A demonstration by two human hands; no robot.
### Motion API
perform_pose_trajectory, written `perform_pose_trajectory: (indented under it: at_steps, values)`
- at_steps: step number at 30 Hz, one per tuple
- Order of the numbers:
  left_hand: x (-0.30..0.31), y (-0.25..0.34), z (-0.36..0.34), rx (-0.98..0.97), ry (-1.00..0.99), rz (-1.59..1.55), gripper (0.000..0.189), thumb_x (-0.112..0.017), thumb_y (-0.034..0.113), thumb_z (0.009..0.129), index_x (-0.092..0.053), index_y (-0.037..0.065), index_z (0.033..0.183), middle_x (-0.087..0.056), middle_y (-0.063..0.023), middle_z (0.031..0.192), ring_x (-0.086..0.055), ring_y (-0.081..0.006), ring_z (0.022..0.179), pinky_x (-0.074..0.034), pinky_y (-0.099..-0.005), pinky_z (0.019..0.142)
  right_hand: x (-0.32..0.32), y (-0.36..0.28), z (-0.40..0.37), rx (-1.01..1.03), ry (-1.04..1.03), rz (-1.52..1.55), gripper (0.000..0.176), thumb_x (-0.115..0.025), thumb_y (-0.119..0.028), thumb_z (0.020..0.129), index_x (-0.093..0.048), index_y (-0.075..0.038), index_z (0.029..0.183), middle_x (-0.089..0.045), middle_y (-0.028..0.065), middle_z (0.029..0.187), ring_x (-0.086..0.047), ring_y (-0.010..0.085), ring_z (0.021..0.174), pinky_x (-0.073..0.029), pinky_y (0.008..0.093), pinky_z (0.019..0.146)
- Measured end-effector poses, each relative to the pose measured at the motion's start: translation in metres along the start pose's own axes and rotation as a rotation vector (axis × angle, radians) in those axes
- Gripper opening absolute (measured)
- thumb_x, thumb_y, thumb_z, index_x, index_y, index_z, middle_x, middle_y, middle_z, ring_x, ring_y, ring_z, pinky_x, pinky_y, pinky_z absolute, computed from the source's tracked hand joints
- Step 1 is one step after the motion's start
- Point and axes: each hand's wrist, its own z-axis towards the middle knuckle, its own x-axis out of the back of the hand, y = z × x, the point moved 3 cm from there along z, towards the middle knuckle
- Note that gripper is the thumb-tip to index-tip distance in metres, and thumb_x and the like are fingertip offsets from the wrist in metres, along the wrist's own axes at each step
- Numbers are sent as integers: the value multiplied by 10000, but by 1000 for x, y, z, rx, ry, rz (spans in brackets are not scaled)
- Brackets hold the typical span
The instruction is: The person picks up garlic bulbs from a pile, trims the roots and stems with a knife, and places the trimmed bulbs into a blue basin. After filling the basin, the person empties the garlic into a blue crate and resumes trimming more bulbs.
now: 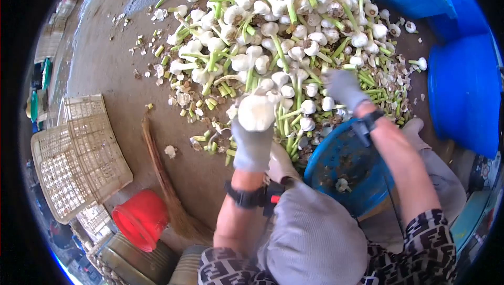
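My left hand [251, 146], in a pale grey glove, grips a large white garlic bulb [256, 113] in front of the pile. My right hand [344, 90], also gloved, is over the right side of the heap of garlic [299, 33]; it is smeared by motion, and its fingers and anything in them cannot be made out. The heap holds white bulbs with green stems, some long and some cut. Cut stem pieces [375, 96] and papery skins lie beside and below my right hand. A blue basin [315, 167] stands close to my knees, with a small whitish piece inside.
Large blue tubs [464, 91] stand at the right. On the left are a cream plastic crate [79, 164], a red bucket [140, 219] and a straw broom [181, 211]. Loose skins [170, 151] are scattered on the concrete floor [118, 64].
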Motion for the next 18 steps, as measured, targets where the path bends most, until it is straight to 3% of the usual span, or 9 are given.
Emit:
perform_pose_trajectory:
  at_steps: [2, 4, 5, 7, 10, 11, 13, 14, 18]
  values:
    - [29, 1, 12, 173, 34, -217, 315, -386, 90, 869, -492, 10, 1155, -584, -83, 970, -589, -186, 799, -502, -280, 673, 0, 40, 22, 97, 261, -60, 246, -515, -303, 808, -619, -131, 951, -639, 133, 762, -632, 254, 720, -491, 325, 614]
    - [9, 30, 16, 477, 299, -689, 329, -358, 132, 877, -492, 16, 1155, -583, -103, 1004, -579, -214, 877, -492, -321, 763, -11, 47, 0, -40, 131, 461, 284, -471, -332, 852, -597, -82, 897, -625, 88, 697, -605, 193, 620, -440, 263, 478]
    - [-1, 23, 22, 412, 283, -414, 318, -372, 152, 870, -517, 23, 1122, -588, -109, 994, -566, -228, 884, -474, -342, 779, -9, 20, -18, -114, 14, 1026, 305, -467, -345, 857, -585, -70, 914, -614, 66, 687, -585, 157, 582, -407, 230, 431]
    - [-16, 18, 21, 361, -84, -26, 322, -459, 239, 863, -548, 18, 1080, -590, -84, 958, -558, -184, 848, -464, -310, 758, -19, -19, -52, -121, -266, 1638, 339, -462, -350, 853, -562, -48, 970, -605, 39, 727, -552, 136, 544, -388, 244, 392]
    - [-35, 26, 12, 343, -388, 126, 411, -557, 320, 847, -548, 2, 1107, -588, -58, 977, -548, -114, 860, -455, -249, 726, -47, -17, -71, 49, -510, 1933, 397, -435, -391, 880, -549, -41, 1029, -595, 34, 802, -548, 127, 587, -431, 238, 472]
    - [-36, 29, 13, 324, -381, 101, 416, -555, 313, 848, -541, 0, 1122, -592, -65, 1006, -550, -115, 874, -457, -243, 719, -46, -12, -76, 85, -275, 1950, 377, -414, -394, 895, -538, -50, 985, -579, 47, 796, -548, 140, 617, -462, 247, 526]
    - [-40, 22, 20, 380, -336, 129, 428, -576, 318, 840, -542, 4, 1129, -597, -72, 968, -545, -125, 890, -445, -255, 759, -34, 7, -63, 331, -322, 2106, 354, -391, -332, 925, -510, -39, 1084, -583, 37, 891, -574, 132, 768, -494, 264, 660]
    - [-43, 15, 29, 400, -318, 148, 435, -586, 321, 836, -543, 6, 1133, -600, -76, 948, -543, -130, 899, -440, -261, 779, -17, 23, -65, 219, 96, 1949, 351, -398, -317, 927, -486, -31, 1112, -572, 44, 918, -576, 145, 819, -495, 272, 722]
    - [-55, -4, 85, 428, -152, 619, 472, -568, 348, 818, -542, -33, 1095, -607, -178, 1009, -582, -244, 911, -449, -332, 800, 142, 104, -67, 594, 232, 1985, 275, -436, -265, 919, -496, -48, 1077, -564, 32, 874, -554, 127, 756, -476, 253, 678]
